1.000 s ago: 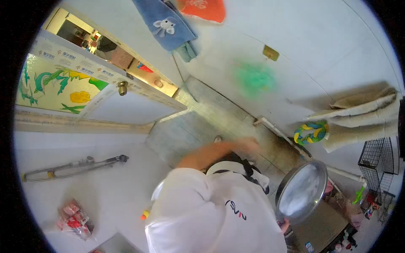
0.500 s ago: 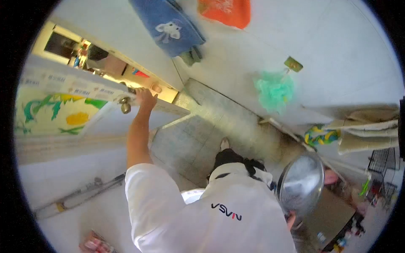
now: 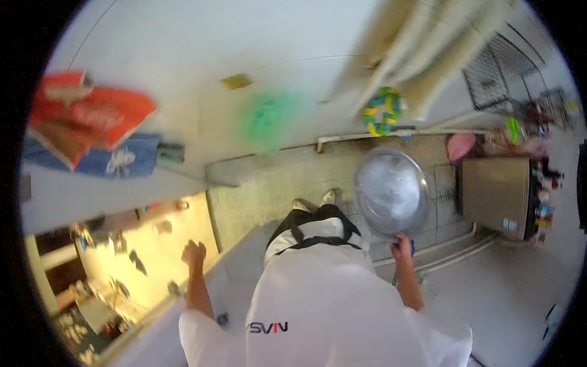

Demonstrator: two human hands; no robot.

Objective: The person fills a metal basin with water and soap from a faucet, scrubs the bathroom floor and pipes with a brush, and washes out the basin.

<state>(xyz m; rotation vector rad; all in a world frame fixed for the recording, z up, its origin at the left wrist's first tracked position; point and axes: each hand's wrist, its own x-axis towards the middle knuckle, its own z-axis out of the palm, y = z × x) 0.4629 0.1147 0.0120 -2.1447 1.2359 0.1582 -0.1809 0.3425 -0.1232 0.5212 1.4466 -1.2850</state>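
Head view: left grip (image 3: 194, 252), earlier on the door (image 3: 243, 258), is now off it, curled together; right grip (image 3: 402, 246) clamps the metal basin (image 3: 391, 191) by its edge, tiled floor (image 3: 244, 208) open either side

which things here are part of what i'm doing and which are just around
Likely the job's:
metal basin, held at its rim by the right hand

Seemingly just around:
blurred green puff
multicoloured ring
blue cloth
pink item
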